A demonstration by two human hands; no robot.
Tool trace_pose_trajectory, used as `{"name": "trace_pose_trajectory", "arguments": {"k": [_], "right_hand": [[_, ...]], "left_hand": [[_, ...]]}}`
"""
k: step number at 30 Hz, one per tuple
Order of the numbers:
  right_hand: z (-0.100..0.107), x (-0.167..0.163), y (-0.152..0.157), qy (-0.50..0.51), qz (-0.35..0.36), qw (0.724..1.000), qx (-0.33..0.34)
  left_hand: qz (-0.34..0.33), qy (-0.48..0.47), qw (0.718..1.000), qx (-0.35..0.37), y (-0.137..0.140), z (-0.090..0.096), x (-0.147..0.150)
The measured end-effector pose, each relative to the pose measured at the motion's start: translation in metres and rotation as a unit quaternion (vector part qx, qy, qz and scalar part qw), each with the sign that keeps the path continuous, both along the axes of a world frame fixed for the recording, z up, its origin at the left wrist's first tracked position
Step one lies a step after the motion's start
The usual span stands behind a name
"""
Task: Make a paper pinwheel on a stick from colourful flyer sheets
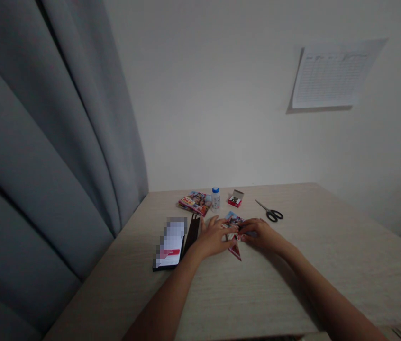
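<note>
1. The paper [234, 218] lies on the table [286, 289], under and between the two hands, its middle largely covered by fingers.
2. It is colourful print: the far part shows a busy picture with blue and white patches, while the near part is mostly red and narrows to a sharp point aimed towards the person (the print is too small to read).
3. Some pale patches show around the middle, among the fingers; whether these are folds, I cannot tell.
4. The left hand [215, 238] has its fingers spread, with the thumb and forefinger reaching over the paper.
5. The right hand [260, 233] has its fingers bent and close together at the paper's right side; I cannot tell whether they pinch it.
6. Beyond the paper stand a bottle [215, 201] and a red box [235, 199].
</note>
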State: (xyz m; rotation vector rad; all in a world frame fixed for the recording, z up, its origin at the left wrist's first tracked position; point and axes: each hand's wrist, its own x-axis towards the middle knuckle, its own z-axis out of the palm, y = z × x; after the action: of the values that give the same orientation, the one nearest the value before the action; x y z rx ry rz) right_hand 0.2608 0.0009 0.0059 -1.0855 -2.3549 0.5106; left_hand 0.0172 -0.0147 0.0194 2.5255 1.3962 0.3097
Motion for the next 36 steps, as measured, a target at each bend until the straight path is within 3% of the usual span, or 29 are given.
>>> {"name": "trace_pose_trajectory", "arguments": {"k": [36], "right_hand": [[0.0053, 0.0030, 0.0003, -0.006, 0.001, 1.000, -0.019]], "left_hand": [[-0.007, 0.013, 1.000, -0.001, 0.0009, 0.0064, 0.0004]]}}
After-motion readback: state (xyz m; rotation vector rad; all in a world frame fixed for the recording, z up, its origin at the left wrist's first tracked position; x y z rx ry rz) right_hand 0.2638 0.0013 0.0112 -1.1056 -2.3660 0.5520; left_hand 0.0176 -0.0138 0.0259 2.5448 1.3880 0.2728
